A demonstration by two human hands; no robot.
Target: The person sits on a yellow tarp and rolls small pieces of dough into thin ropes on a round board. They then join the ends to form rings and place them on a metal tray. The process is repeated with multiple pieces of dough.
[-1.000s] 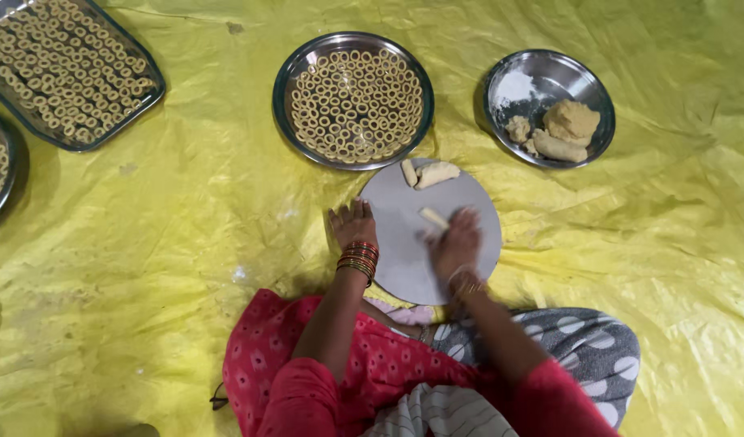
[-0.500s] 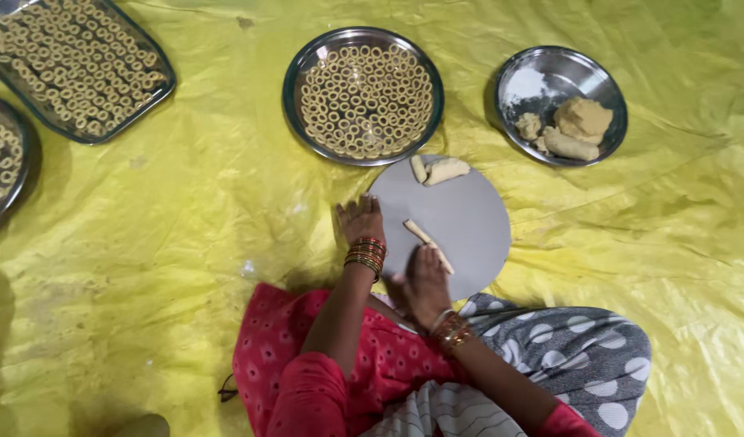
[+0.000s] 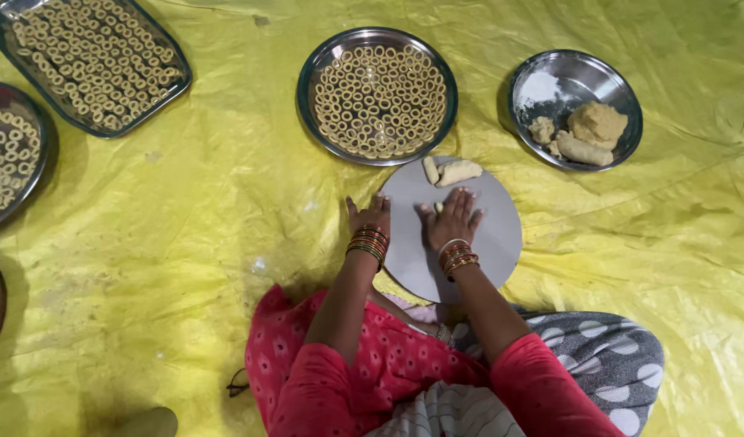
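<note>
The right hand [image 3: 451, 220] lies flat and open, fingers spread, on a round grey board [image 3: 501, 243], pressing a small piece of dough [image 3: 438, 207] that peeks out under its fingers. The left hand [image 3: 370, 217] rests open at the board's left edge, gripping nothing. Two more dough pieces [image 3: 451, 171] lie at the board's far edge. Beyond it sits a round steel plate [image 3: 317, 61] filled with dough rings, and to the right a steel bowl [image 3: 550, 81] with dough lumps, all on a yellow sheet [image 3: 226, 210]
</note>
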